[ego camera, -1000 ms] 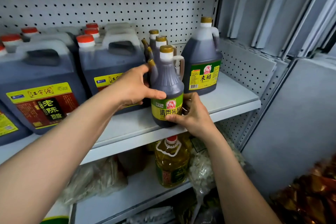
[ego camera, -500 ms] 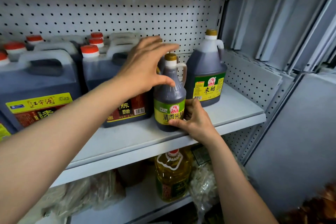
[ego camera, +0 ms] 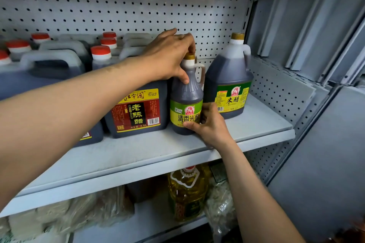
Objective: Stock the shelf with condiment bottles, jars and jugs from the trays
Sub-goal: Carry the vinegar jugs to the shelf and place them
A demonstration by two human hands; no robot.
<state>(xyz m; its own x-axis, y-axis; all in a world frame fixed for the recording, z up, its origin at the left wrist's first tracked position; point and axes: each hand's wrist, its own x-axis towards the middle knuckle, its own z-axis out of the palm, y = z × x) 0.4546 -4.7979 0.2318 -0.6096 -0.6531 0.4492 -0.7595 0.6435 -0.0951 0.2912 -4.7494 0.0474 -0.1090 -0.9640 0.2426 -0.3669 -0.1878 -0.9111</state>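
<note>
I see the small vinegar bottle (ego camera: 186, 102) upright on the upper shelf (ego camera: 262, 122), near its front edge and toward the right end. It sits between the square red-label jug (ego camera: 138, 108) on its left, just beside it, and the big rice vinegar jug (ego camera: 229, 83) on its right. Left hand (ego camera: 169, 57) is draped over the bottle top, grip clamped on it: thumb on the shoulder, fingers curled at the gold cap. Right hand (ego camera: 211, 124) grip also clamped on it, low on the green-yellow label, thumb across the front and fingers round the right side. More red-capped jugs (ego camera: 53, 61) fill the shelf's left and back, against the pegboard (ego camera: 118, 2). On the lower shelf, an oil bottle (ego camera: 187, 191) stands under the front edge, with bagged goods (ego camera: 79, 211) to its left.
</note>
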